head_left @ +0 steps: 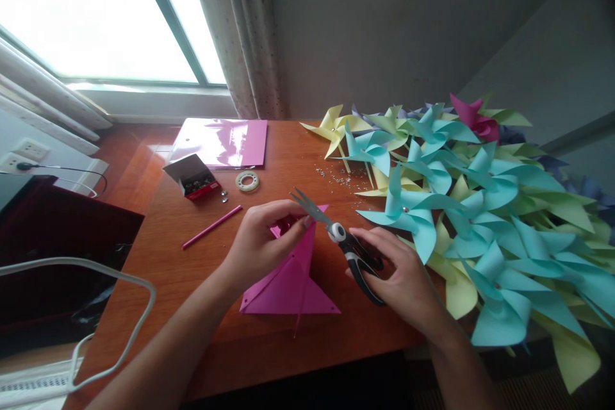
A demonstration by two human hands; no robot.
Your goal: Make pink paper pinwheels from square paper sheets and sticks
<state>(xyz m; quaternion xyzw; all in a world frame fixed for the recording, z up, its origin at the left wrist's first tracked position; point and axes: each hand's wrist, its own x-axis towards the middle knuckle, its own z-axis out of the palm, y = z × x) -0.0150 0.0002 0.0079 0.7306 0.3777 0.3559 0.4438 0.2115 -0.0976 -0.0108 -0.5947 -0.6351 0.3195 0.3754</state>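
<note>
My right hand (396, 269) grips black-and-white scissors (353, 250) by the handles. Their blades are slightly apart and point up and left, close to the left fingertips. Over the upper part of a pink paper pinwheel blank (283, 298), my left hand (266, 234) is closed with thumb and forefinger together, pinching the paper near its upper corner. That hand covers part of the blank. Small holes show at the blank's lower corners, and slanting lines run across it. A thin pink strip or stick (302, 307) lies along it and reaches past its lower edge.
Finished paper pinwheels (494, 173) in blue, yellow and green crowd the right side. Silvery bits (346, 179) lie scattered beside them. At the back left are pink sheets (254, 141), an opened small box (196, 182), a tape roll (246, 180) and a pink stick (211, 227).
</note>
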